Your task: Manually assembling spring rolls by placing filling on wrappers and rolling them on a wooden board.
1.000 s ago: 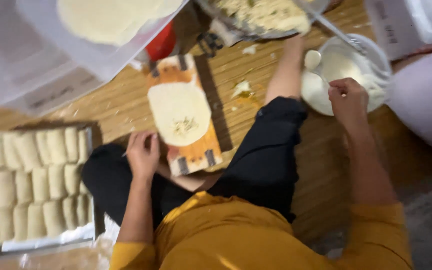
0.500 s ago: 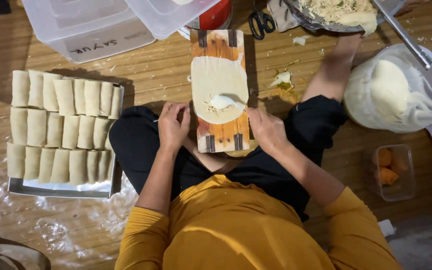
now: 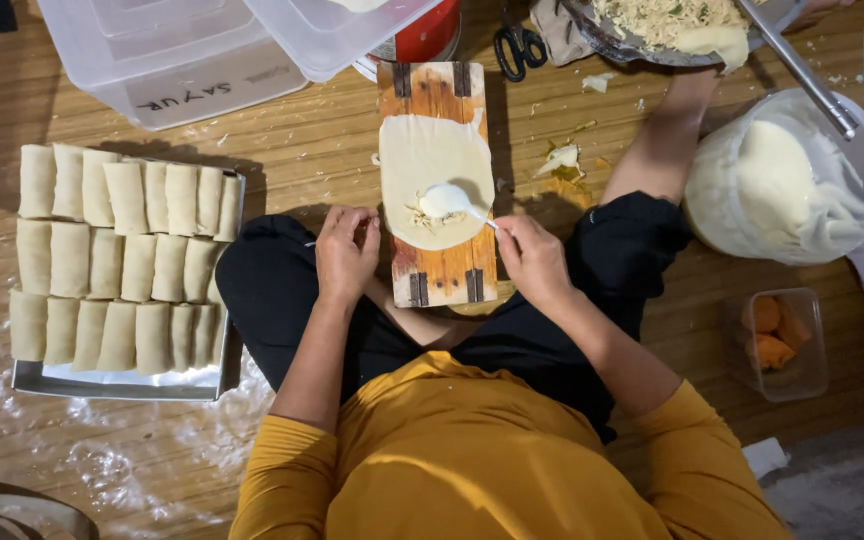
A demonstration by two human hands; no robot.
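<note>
Right hand (image 3: 532, 262) now spooning white sauce (image 3: 444, 200) onto wrapper (image 3: 436, 170), left hand (image 3: 346, 252) unmoved

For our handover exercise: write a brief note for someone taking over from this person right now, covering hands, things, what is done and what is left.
Right hand: holds a spoon of white sauce over the filling on the round pale wrapper.
Left hand: at the near left edge of the wrapper, holding nothing.
Wrapper lies flat on the narrow wooden board.
Done: three rows of finished rolls on the metal tray.
Left: this wrapper is not yet folded or rolled.
</note>
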